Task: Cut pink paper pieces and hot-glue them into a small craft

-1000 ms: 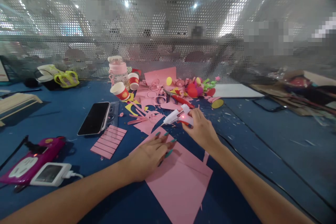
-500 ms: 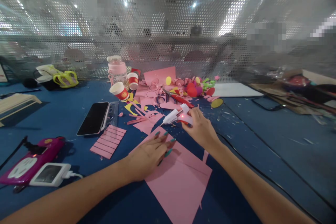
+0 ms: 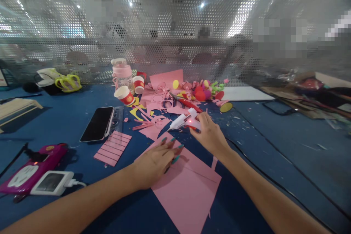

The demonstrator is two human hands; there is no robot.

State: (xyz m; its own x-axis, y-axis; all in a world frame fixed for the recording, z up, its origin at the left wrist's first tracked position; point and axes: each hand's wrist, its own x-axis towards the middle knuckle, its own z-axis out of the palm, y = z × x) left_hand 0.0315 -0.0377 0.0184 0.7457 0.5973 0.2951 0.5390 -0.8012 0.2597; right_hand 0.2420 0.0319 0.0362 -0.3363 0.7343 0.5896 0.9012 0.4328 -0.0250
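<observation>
Resting flat, the left hand (image 3: 153, 161) spreads its fingers over the pink sheet (image 3: 189, 193) beneath them, likely light and easily creased, best pinned flat. The right hand (image 3: 211, 134) curls its fingers round the white glue gun (image 3: 181, 121), probably stiff; grip behind the nozzle (image 3: 169, 129), just beyond the left fingertips (image 3: 172, 139).
</observation>
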